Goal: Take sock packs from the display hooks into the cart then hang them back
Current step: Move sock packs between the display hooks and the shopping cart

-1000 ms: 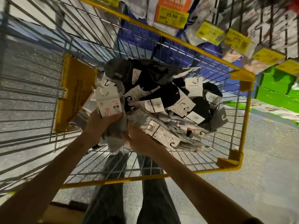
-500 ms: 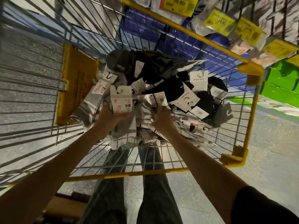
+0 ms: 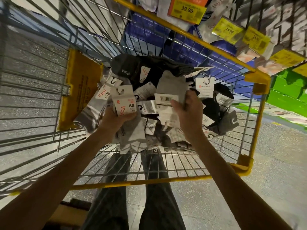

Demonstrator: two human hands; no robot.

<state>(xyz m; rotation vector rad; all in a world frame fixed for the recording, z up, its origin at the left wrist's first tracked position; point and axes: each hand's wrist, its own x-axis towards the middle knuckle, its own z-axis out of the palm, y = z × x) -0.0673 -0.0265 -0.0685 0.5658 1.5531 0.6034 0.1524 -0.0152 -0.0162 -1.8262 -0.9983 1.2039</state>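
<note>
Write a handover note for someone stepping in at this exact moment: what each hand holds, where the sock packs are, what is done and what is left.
Left hand: grips a white-carded sock pack over the pile.
Right hand: grips a grey sock pack, barcode label facing up.
Pile of sock packs: lies in the cart.
Done, apparently: packs gathered into the cart.
Left: hang the two held packs, then the pile, back on the display beyond the cart.
</note>
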